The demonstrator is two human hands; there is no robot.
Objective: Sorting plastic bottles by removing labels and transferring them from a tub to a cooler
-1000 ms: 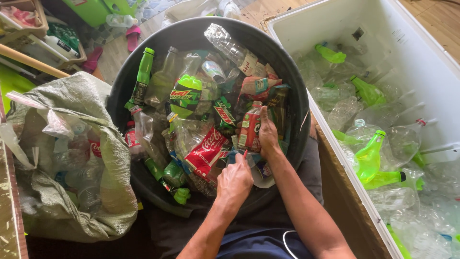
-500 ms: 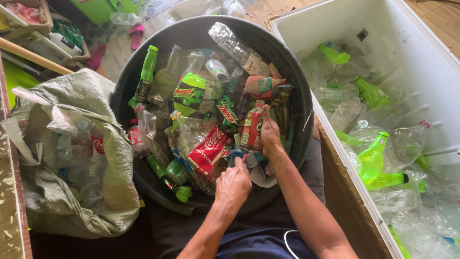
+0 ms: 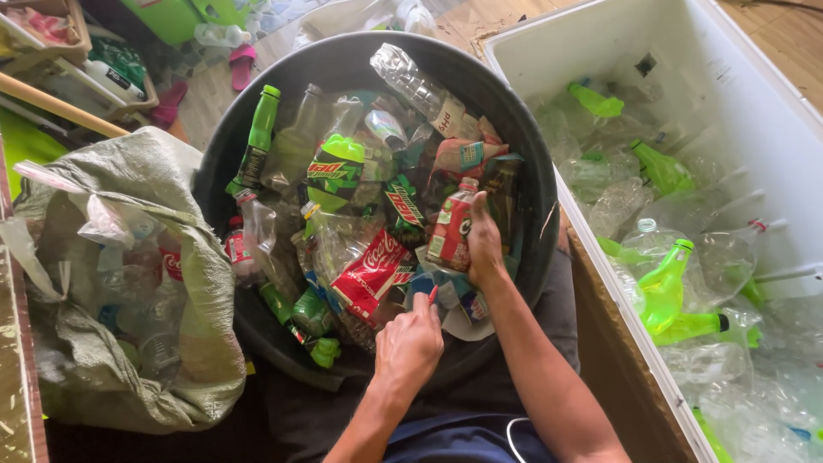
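A big black tub (image 3: 523, 146) in front of me is filled with crushed plastic bottles, clear, green and red-labelled. My right hand (image 3: 483, 244) grips a small clear bottle with a red label (image 3: 452, 227), held upright near the tub's right side. My left hand (image 3: 410, 343) is at the tub's near rim, fingers closed on a small red-tipped tool (image 3: 433, 294) that points at the bottles just below the held one. A flattened red-labelled bottle (image 3: 370, 273) lies to the left of the tool.
A white bin (image 3: 771, 129) on the right holds several clear and green label-free bottles. A grey-green woven sack (image 3: 146, 189) with bottles inside slumps on the left. Crates, a wooden stick and pink sandals lie at the far left.
My left hand has drawn back slightly toward me with the tool. My right hand stays on the red-labelled bottle, barely shifted.
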